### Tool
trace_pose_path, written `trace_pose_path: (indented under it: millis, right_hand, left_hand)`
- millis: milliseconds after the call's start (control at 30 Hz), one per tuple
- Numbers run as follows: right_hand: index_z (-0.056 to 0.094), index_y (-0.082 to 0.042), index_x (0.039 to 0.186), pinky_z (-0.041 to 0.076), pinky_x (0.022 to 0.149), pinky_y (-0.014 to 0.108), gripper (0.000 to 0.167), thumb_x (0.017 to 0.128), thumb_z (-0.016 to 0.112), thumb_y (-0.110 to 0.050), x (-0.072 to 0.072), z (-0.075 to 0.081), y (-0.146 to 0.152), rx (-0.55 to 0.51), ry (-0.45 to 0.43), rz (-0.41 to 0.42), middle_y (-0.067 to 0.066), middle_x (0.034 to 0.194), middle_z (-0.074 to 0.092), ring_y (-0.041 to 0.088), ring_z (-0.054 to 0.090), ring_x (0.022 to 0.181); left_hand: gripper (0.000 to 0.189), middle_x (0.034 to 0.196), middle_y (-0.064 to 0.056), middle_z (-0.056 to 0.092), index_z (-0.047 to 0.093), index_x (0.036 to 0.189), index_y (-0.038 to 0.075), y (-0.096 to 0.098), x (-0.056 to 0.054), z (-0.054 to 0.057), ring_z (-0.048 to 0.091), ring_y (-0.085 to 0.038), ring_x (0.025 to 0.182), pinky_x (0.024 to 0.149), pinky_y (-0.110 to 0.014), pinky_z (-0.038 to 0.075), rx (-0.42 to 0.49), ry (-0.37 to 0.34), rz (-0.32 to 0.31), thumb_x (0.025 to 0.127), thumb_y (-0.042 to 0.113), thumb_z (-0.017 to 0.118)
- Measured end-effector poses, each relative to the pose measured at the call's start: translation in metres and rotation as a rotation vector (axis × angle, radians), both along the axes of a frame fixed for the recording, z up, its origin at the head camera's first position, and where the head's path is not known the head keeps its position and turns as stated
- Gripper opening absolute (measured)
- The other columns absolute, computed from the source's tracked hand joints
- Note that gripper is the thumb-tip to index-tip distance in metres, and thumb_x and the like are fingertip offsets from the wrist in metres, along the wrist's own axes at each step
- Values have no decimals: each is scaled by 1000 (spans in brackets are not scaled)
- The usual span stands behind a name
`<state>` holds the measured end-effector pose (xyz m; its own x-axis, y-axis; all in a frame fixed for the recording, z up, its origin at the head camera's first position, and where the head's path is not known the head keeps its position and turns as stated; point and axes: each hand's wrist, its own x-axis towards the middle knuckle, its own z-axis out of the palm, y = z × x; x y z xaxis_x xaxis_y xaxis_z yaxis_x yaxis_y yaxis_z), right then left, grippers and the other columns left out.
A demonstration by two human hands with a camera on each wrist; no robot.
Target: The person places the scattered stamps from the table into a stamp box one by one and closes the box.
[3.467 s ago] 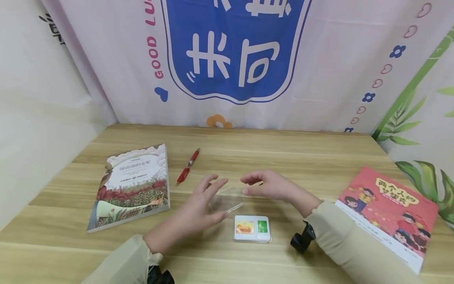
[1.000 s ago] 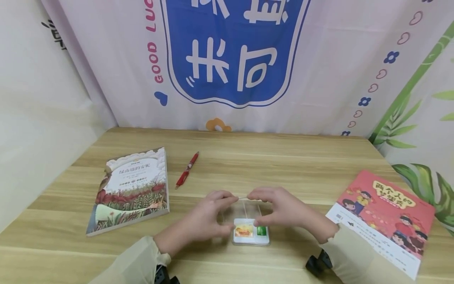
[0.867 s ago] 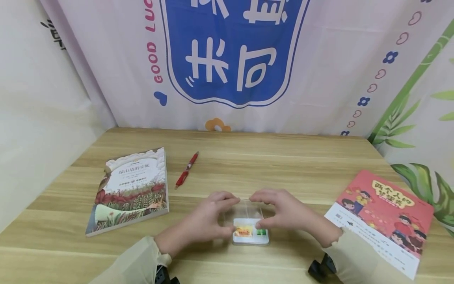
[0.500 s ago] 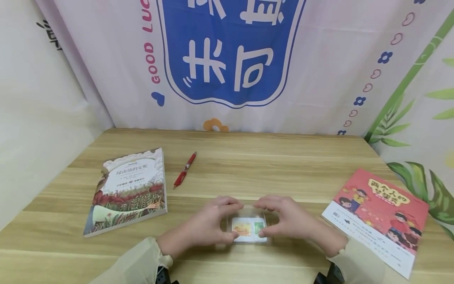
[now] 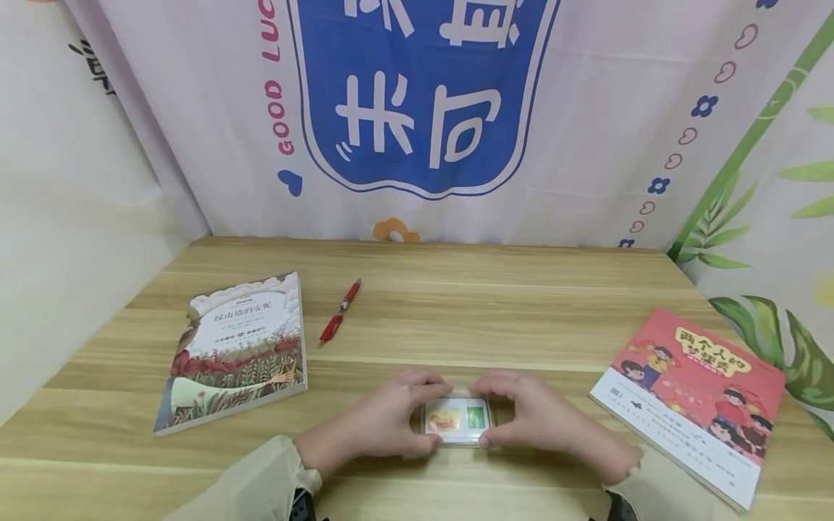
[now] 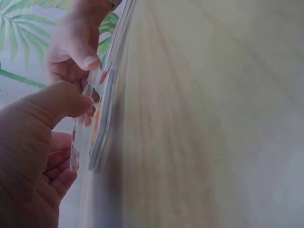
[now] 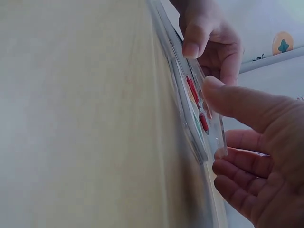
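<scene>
A thin clear plastic cover (image 6: 76, 142) is held level between my two hands, close over a flat white case (image 5: 459, 434). That case bears an orange picture and a green one, seen through the cover in the head view. My left hand (image 5: 387, 418) grips the cover's left edge, thumb at the near side and fingers at the far side. On the opposite edge, my right hand (image 5: 537, 418) holds it the same way. Both wrist views show a narrow gap between the cover and the case (image 7: 187, 109), which lies on the table.
On the wooden table (image 5: 521, 304), a book with a flowery cover (image 5: 241, 347) lies at the left. A red pen (image 5: 340, 312) is to the right of that book. At the right lies a pink and white book (image 5: 700, 398). A printed curtain (image 5: 586, 145) hangs behind.
Both hands have brought the clear cover nearer and lower, from tilted behind the white case to level over it. The case, books and pen have stayed put.
</scene>
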<state>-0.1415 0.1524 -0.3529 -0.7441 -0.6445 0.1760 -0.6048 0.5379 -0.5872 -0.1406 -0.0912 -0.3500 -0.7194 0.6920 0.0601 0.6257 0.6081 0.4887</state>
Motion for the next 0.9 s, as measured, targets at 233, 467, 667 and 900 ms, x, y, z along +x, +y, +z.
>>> trace_pose_path:
  millis: [233, 467, 667, 900]
  right_hand:
    - [62, -8, 115, 43, 95, 43, 59, 68, 78, -41, 3, -3, 0, 13, -38, -19, 3, 116, 63, 22, 56, 109]
    - [62, -10, 114, 43, 94, 40, 60, 67, 78, -43, 3, -7, 0, 30, -63, -40, -1, 116, 61, 17, 55, 109]
    - [61, -11, 114, 44, 93, 39, 62, 66, 77, -46, 3, -8, 0, 29, -73, -42, -1, 117, 61, 16, 55, 108]
    - [61, -10, 115, 44, 93, 40, 61, 66, 78, -45, 4, -6, -1, 40, -80, -48, 0, 117, 61, 17, 55, 108]
  left_hand:
    - [62, 128, 0, 51, 53, 130, 10, 1, 0, -3, 47, -14, 116, 98, -31, 40, -21, -19, -14, 73, 26, 73]
    - [63, 130, 0, 50, 53, 130, 11, 2, 0, -5, 46, -16, 119, 100, -32, 39, -46, -32, -24, 74, 28, 73]
    - [62, 130, -1, 49, 53, 130, 10, 2, -1, -5, 45, -16, 120, 100, -32, 39, -46, -28, -26, 74, 27, 73]
    - [62, 129, -1, 50, 52, 130, 9, 2, -1, -5, 45, -15, 120, 100, -32, 39, -51, -37, -25, 75, 27, 73]
